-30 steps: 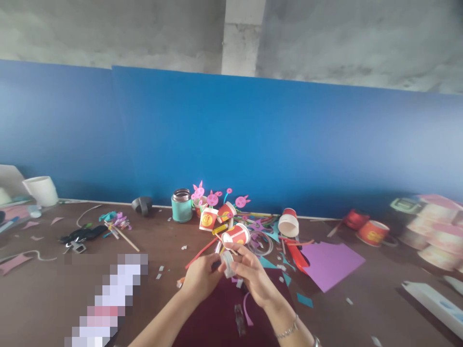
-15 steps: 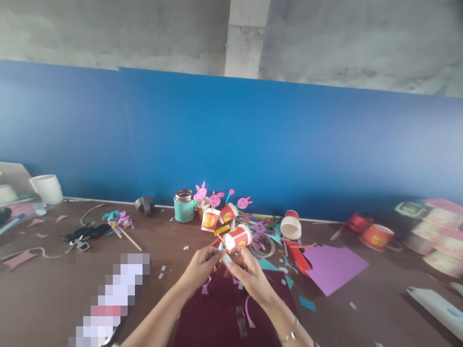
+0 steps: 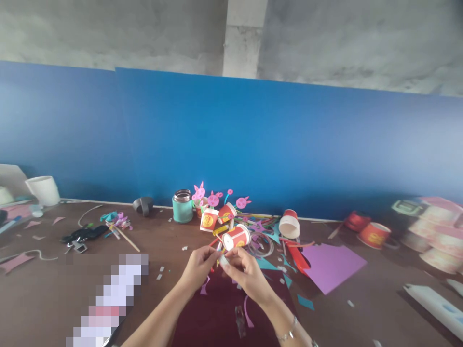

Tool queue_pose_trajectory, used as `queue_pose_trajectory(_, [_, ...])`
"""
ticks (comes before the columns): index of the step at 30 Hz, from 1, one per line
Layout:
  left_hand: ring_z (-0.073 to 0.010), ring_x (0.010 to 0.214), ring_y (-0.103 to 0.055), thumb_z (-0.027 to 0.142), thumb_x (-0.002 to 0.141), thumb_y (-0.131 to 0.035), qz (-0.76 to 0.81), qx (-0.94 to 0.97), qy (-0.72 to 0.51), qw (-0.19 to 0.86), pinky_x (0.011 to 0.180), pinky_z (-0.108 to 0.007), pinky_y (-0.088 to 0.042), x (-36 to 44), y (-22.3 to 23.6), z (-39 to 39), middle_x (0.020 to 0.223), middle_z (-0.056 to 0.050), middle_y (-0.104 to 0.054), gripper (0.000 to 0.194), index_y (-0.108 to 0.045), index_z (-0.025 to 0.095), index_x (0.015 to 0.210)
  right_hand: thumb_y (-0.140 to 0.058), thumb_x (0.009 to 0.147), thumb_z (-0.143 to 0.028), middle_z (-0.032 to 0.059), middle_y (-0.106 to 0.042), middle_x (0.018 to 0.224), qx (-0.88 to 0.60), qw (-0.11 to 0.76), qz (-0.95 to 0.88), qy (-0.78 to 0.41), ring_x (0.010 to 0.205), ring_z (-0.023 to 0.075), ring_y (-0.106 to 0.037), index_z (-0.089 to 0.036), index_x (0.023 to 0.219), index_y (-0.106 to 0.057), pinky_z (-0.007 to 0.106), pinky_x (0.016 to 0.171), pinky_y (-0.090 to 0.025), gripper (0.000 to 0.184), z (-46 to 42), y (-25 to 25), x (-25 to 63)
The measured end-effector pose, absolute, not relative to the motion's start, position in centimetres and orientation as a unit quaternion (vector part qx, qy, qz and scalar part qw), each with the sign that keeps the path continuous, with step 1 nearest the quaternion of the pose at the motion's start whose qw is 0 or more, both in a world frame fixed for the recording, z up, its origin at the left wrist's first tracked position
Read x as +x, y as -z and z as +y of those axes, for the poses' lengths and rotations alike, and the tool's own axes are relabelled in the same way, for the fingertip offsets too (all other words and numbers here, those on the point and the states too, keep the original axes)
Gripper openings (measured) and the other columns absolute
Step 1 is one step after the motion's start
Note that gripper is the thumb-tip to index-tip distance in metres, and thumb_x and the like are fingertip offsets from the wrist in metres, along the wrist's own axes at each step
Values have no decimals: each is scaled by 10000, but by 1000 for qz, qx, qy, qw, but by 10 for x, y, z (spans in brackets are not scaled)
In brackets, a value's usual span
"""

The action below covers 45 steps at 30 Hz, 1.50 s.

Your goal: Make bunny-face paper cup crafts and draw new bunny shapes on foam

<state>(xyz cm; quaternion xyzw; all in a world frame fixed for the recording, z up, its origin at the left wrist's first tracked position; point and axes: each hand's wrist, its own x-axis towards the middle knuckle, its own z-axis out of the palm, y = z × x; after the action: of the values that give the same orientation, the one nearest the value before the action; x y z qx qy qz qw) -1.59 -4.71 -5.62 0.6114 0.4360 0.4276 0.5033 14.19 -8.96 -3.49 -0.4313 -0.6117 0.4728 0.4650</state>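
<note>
Close together over the dark red mat (image 3: pixel 206 320), both my hands have their fingertips nearly meeting. My right hand (image 3: pixel 248 274) pinches a small white roll of tape (image 3: pixel 224 260), seen nearly edge-on. The thumb and fingers of my left hand (image 3: pixel 198 267) are closed in a pinch beside the roll; what lies between them is too small to make out. Just beyond my fingertips, a red and white paper cup (image 3: pixel 238 236) lies on its side. A purple paper strip (image 3: pixel 248 312) and a small clear object (image 3: pixel 239 321) lie on the mat below.
Behind stand paper cups (image 3: pixel 209 220) with pink animal cut-outs (image 3: pixel 213 199) and a mint-green jar (image 3: pixel 183 208). Red-handled scissors (image 3: pixel 299 258) and purple paper (image 3: pixel 333 267) lie to the right. Stacked patterned cups (image 3: pixel 439 236) stand far right. A blurred-out object (image 3: pixel 108 308) lies left.
The tape roll has turned from its round side to nearly edge-on. My left hand's fingertips have come up beside it, near my right fingers. The view has shifted slightly.
</note>
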Motion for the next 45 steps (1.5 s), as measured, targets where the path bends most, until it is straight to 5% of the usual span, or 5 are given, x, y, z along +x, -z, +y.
queue_pose_trajectory(9, [-106, 479, -491, 483, 773, -547, 433, 639, -426, 472, 489, -207, -359, -21, 37, -52, 523, 14, -557, 346, -577, 149, 685, -527, 832, -408, 35, -659, 721, -532, 462, -642, -303, 633, 161, -585, -168, 821, -652, 249, 564, -429, 271, -71, 36, 177])
queue_pose_trajectory(25, [-172, 629, -602, 415, 801, -486, 526, 724, -344, 284, 628, -229, -375, -28, 38, -53, 628, 8, -666, 256, -617, 210, 724, -583, 633, -107, 100, -695, 857, -772, 95, -620, -103, 848, 305, -623, -203, 772, -623, 317, 641, -374, 174, -79, 42, 207])
queue_pose_trajectory(31, [-175, 678, -609, 402, 790, -500, 523, 715, -366, 286, 614, -224, -378, -27, 41, -50, 736, -7, -690, 237, -642, 213, 809, -559, 663, -168, 60, -696, 741, -766, 159, -608, -140, 741, 239, -633, -208, 626, -648, 280, 584, -382, 105, -81, 15, 224])
queue_pose_trajectory(37, [-136, 565, -529, 356, 790, -502, 523, 723, -358, 274, 553, -214, -338, -25, 47, -48, 593, 21, -600, 211, -618, 191, 729, -548, 729, -387, 23, -618, 570, -666, 459, -565, -163, 565, 183, -567, -188, 607, -601, 265, 542, -393, 239, -75, 4, 230])
queue_pose_trajectory(45, [-158, 629, -569, 369, 825, -482, 468, 715, -411, 316, 591, -220, -383, -27, 43, -46, 659, -7, -626, 248, -611, 174, 744, -531, 734, -262, 24, -640, 699, -630, 344, -675, -170, 658, 181, -582, -185, 744, -583, 257, 608, -398, 93, -65, 42, 209])
